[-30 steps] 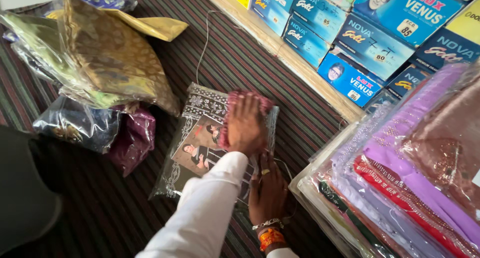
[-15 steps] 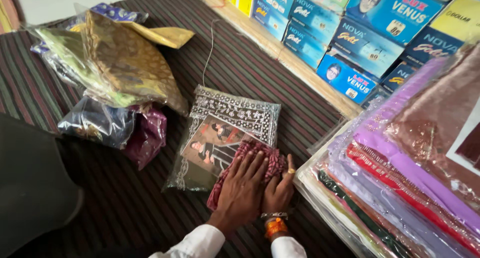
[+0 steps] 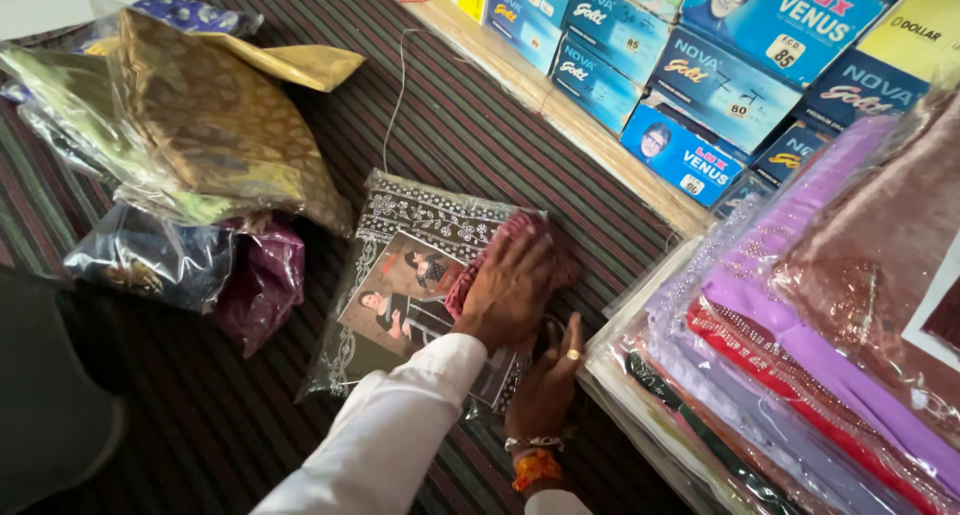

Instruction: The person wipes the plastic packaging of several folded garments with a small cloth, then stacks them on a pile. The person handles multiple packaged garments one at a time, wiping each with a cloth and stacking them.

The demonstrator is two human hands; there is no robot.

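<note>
i am pressing my left hand (image 3: pixel 510 285) flat on the pink cloth (image 3: pixel 520 247) over the clear garment packet (image 3: pixel 400 275); my right hand (image 3: pixel 548 385) is lying open beside it, gripping nothing.

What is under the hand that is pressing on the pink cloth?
Under the left hand lies a folded pink cloth, on a clear packet with a picture card. The cloth's middle is hidden by the hand.

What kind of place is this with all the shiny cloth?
Probably a clothing shop. Folded fabrics in clear bags are stacked up, blue boxes line a shelf, and the left hand presses a pink cloth on a packaged garment.
</note>
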